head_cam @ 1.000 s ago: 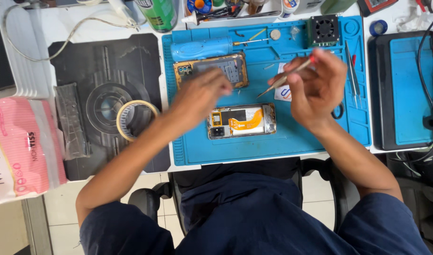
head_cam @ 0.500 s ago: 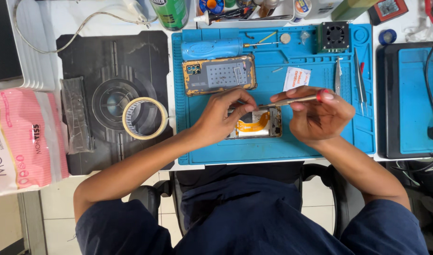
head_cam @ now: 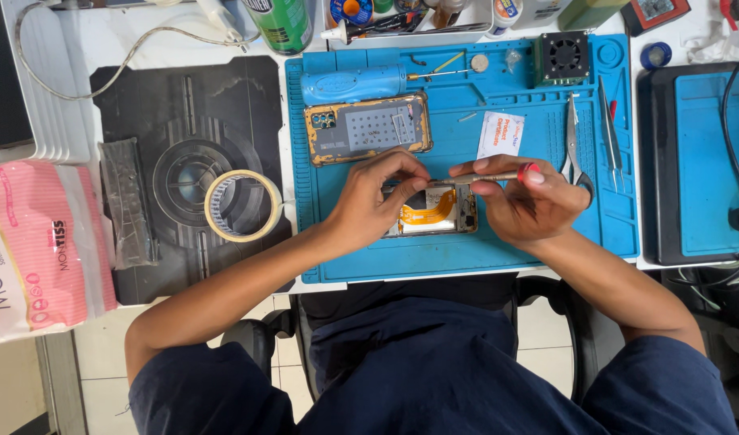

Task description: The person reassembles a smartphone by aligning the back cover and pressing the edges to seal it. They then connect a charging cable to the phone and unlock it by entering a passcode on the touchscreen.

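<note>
On blue mat point(head_cam: 466, 258), near centre: opened phone point(head_cam: 431, 211) steadied by left hand point(head_cam: 373, 201); screwdriver point(head_cam: 489, 177) gripped in right hand point(head_cam: 527, 201) — screw work judged underway; next, precise tip seating needed.

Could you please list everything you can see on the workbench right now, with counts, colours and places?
Opened phone: 1, orange flex inside, blue mat centre, under both hands.
Phone back cover: 1, gold-edged, above it.
Screwdriver: 1, metal with red cap, in right hand.
Blue mat: 1, desk centre.
Tape roll: 1, cream, on black mat.
Tissue pack: 1, pink, far left.
Small fan: 1, black, mat top right.
Tweezers: several, metal, mat right.
Left hand: 1, on the phone.
Right hand: 1, grip on screwdriver.
</note>
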